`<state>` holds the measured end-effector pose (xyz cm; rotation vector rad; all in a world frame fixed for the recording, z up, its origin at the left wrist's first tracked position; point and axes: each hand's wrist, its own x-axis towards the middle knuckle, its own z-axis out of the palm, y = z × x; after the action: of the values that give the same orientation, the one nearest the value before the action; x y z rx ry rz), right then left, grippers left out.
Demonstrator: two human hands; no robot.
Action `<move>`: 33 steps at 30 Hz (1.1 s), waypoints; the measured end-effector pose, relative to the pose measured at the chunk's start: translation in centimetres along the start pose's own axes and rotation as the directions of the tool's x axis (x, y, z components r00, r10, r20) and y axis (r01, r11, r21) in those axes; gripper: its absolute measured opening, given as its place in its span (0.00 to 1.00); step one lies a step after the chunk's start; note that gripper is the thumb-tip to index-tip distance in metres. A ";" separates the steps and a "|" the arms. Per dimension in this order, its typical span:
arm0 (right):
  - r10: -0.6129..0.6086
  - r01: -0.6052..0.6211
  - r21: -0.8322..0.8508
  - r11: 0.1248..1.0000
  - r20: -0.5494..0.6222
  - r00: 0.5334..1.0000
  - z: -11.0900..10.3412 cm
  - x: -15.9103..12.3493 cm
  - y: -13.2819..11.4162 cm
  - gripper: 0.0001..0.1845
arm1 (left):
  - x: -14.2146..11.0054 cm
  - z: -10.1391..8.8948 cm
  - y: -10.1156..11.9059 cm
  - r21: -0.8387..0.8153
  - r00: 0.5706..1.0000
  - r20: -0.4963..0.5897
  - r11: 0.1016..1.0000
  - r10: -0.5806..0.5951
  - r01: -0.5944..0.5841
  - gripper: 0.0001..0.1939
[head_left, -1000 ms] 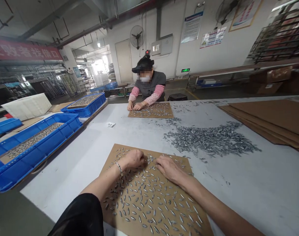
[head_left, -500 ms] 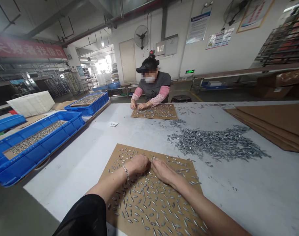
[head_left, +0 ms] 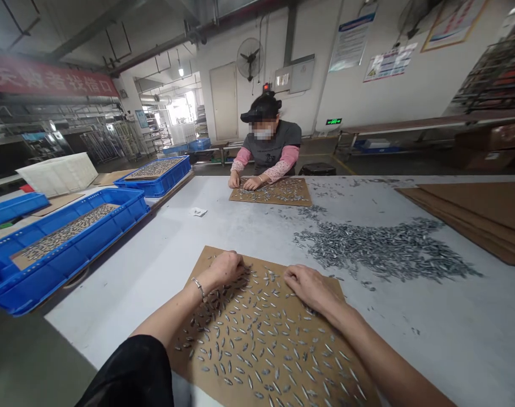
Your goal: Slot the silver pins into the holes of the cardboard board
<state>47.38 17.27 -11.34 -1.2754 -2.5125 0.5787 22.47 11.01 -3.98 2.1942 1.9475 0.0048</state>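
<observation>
A brown cardboard sheet [head_left: 257, 316] lies on the table in front of me, covered with small spindle-shaped grey metal pieces [head_left: 271, 351] spaced apart. My left hand [head_left: 226, 268], a bracelet at its wrist, is over the far left part of the sheet. Its fingers are curled down among the pieces, and the fingertips are hidden. Over the far right part, my right hand [head_left: 307, 284] is closed with thumb and fingers together. Whatever it pinches is too small or hidden to tell. Between the hands, several pieces [head_left: 271, 276] lie close together.
A large heap of the same metal pieces [head_left: 380, 249] spreads to the right. Across the white table [head_left: 155, 271], a co-worker [head_left: 268, 141] handles pieces on another cardboard sheet [head_left: 269, 192]. Cardboard sheets [head_left: 473, 215] are stacked at right. Blue crates [head_left: 91, 237] holding filled sheets stand at left.
My hands have moved apart, left hand to the left and right hand to the right, uncovering pieces between them. The whole view has shifted slightly.
</observation>
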 end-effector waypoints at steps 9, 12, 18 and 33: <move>-0.129 0.138 -0.107 0.985 0.089 0.988 1.6 -0.6 -1.3 0.10 | 2.3 3.3 4.8 -0.011 0.997 0.074 1.000 -0.022 0.023 0.12; -0.093 0.106 -0.121 0.987 0.106 0.990 1.4 -0.3 -2.1 0.09 | 3.0 4.1 6.0 0.009 0.995 0.087 0.998 -0.056 0.056 0.14; -0.011 0.029 -0.107 0.994 0.168 0.986 1.1 0.6 -2.1 0.06 | 3.6 4.3 6.5 0.058 0.993 0.095 0.996 -0.067 0.062 0.14; -0.057 0.086 -0.160 0.983 0.176 0.983 1.8 0.9 -2.0 0.13 | 2.6 4.2 3.9 0.080 0.985 0.041 0.982 0.166 -0.169 0.11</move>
<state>44.76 16.52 -11.95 -1.2319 -2.7880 0.4890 27.22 12.50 -7.81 2.3888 1.7700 -0.0886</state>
